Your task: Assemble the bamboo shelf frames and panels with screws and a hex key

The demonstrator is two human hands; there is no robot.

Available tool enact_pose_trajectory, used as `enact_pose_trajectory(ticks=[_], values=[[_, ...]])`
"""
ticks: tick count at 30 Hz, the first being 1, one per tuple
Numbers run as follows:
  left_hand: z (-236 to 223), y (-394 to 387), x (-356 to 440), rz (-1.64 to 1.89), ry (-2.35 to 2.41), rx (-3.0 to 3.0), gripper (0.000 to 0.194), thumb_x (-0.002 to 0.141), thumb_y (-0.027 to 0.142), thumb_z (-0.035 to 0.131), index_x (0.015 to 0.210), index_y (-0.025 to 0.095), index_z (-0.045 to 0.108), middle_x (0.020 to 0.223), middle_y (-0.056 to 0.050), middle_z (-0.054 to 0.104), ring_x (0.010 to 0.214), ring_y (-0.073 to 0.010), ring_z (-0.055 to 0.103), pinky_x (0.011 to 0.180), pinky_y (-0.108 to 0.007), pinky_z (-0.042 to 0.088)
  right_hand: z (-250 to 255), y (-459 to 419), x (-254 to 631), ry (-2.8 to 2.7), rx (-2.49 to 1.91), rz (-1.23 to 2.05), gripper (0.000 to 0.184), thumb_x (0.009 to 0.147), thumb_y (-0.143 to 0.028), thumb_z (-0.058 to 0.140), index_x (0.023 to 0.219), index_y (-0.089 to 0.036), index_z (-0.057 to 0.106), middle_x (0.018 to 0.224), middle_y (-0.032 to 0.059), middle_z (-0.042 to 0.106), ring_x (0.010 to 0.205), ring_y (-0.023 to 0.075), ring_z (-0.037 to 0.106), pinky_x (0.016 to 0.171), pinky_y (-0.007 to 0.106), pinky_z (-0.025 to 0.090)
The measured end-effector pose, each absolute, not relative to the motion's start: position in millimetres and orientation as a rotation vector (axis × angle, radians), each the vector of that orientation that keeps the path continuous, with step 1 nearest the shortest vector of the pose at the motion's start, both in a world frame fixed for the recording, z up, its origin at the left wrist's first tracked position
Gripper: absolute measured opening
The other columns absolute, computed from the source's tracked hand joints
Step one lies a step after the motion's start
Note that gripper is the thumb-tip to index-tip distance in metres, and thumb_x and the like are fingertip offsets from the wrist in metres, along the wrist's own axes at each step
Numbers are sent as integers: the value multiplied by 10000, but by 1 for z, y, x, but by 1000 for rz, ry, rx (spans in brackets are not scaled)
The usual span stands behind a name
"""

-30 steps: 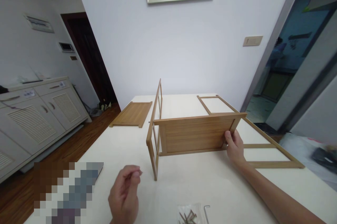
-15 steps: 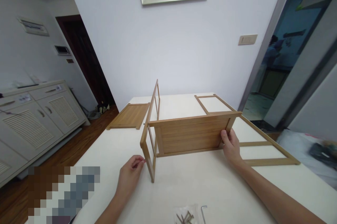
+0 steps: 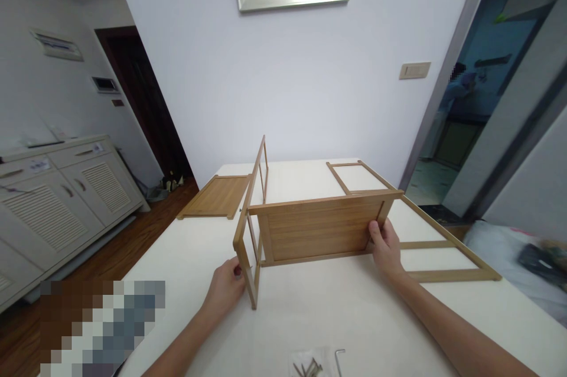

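Note:
A slatless wooden shelf panel (image 3: 319, 228) stands on its long edge, its left end meeting an upright ladder-like wooden side frame (image 3: 240, 231). My right hand (image 3: 387, 252) grips the panel's right end, thumb on the near face and fingers behind. Low on the outer left side of the frame is my left hand (image 3: 224, 289), its fingers curled together close to the lower bar. The fingertips are partly hidden by the frame, and whatever they pinch cannot be made out. A small dark screw head shows on the frame's outer side higher up.
A clear bag of screws (image 3: 309, 367) and a hex key (image 3: 339, 360) lie at the table's near edge. Another wooden panel (image 3: 216, 195) lies flat at left. A second side frame (image 3: 452, 276) lies flat at right. A wall stands behind the white table (image 3: 310, 300).
My left hand has moved slightly right and up, and its fingertips are now behind the frame's lower part. My right hand keeps its grip on the panel.

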State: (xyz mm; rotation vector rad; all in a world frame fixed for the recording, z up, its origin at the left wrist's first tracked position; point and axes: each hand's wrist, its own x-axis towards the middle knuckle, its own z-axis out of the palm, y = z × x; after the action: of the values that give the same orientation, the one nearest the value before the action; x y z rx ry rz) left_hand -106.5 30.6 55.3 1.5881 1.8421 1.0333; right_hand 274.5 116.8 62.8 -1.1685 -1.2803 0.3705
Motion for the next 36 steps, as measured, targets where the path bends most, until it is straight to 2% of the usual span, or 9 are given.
enact_pose_trajectory(ticks=[6,13,21,26,31,36], values=[[49,37,-103,1057,1803,1543,43,609,240,573,603,199,586,534,22,595,545,-179,572,513,-252,412,62,117,275,-1298,-1176,360,351,888,-590,494,795,-253,461,692,-29,435,643,181,399,576,329,354],[44,32,-106,1077,1752,1533,80,595,234,562,630,204,628,613,3,652,616,-203,609,559,-269,454,62,117,275,-1282,-1193,372,358,894,-582,489,769,-251,439,684,-32,413,616,165,369,555,319,325],[39,33,-112,1076,1672,1620,135,605,181,507,647,187,636,629,1,632,623,-185,582,562,-254,429,60,119,276,-1276,-1176,402,357,884,-595,499,793,-254,451,681,-31,423,623,176,384,569,328,342],[37,37,-115,1110,1691,1587,162,615,193,532,702,177,667,712,-19,687,707,-214,627,643,-281,473,62,118,275,-1278,-1181,384,360,886,-595,491,789,-250,450,684,-28,417,629,175,381,577,331,348],[36,38,-116,1094,1685,1596,131,602,198,531,645,185,655,640,-6,662,642,-202,613,588,-269,462,62,118,274,-1286,-1178,378,364,884,-608,479,836,-247,475,717,-16,461,664,185,410,587,331,368],[37,39,-119,1116,1693,1589,120,579,191,543,633,189,650,628,-1,661,665,-211,624,596,-272,472,62,119,275,-1277,-1173,384,352,883,-596,493,828,-248,482,742,-11,500,682,191,442,607,339,385]])
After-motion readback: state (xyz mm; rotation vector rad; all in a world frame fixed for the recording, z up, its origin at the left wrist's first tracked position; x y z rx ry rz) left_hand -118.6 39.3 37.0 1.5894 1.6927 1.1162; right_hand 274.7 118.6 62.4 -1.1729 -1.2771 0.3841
